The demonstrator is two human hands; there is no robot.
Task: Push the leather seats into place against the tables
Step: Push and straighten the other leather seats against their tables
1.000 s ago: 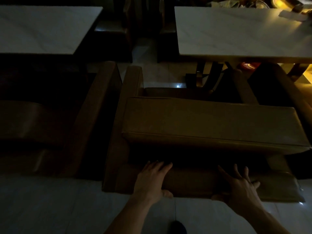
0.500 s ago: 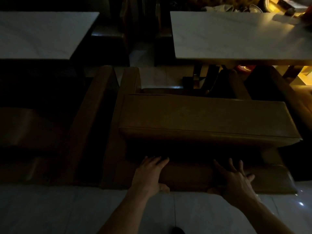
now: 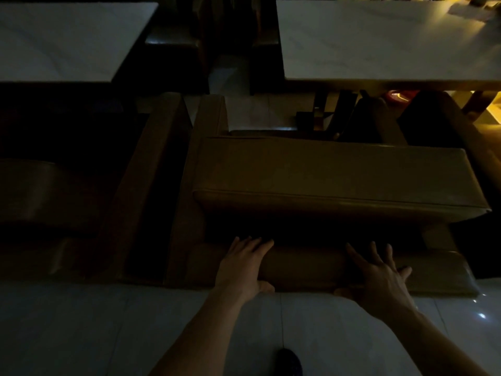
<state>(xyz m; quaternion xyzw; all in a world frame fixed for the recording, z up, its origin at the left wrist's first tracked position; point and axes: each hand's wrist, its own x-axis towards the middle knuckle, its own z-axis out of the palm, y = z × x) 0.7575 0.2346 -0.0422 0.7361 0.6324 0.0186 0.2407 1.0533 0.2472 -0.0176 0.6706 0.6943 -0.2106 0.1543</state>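
A brown leather seat [image 3: 333, 180] stands in front of me, seen from behind and above, facing the white marble table [image 3: 379, 42] at the upper right. My left hand [image 3: 244, 267] and my right hand [image 3: 379, 278] lie on the padded roll along its near edge. Their fingers are spread over the top and the thumbs are hooked on the near side. The seat's far edge sits close to the table's dark legs [image 3: 333, 112].
A second leather seat [image 3: 151, 172] stands right beside it on the left, facing another white table [image 3: 62, 39]. Pale floor tiles [image 3: 108, 327] lie under me, with my dark shoe [image 3: 288, 362] at the bottom. The room is very dim, with a yellow glow at the far right.
The seat has slid a little farther toward the right table. Both hands kept their hold on its near edge and moved forward with it.
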